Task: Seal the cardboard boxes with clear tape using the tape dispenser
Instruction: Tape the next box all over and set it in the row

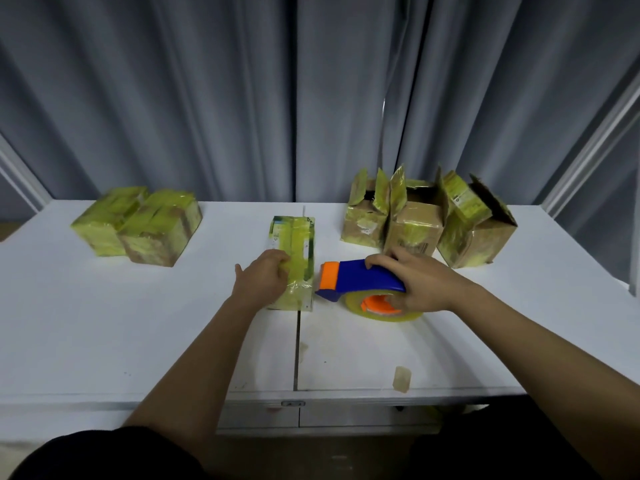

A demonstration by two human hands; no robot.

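A small cardboard box [294, 244], covered in yellowish tape, lies at the middle of the white table [104, 323]. My left hand [261, 280] presses on its near left top, fingers curled over the tape there. Just right of the box, my right hand [415, 282] grips the blue and orange tape dispenser [349, 277], which carries a roll of clear tape [388, 315] touching the table. The dispenser's orange front end points at the box's right side.
Two taped, closed boxes [138, 225] sit at the back left. Three boxes with raised open flaps [426, 220] stand at the back right. A scrap of tape [401, 378] sticks near the table's front edge. Grey curtains hang behind the table.
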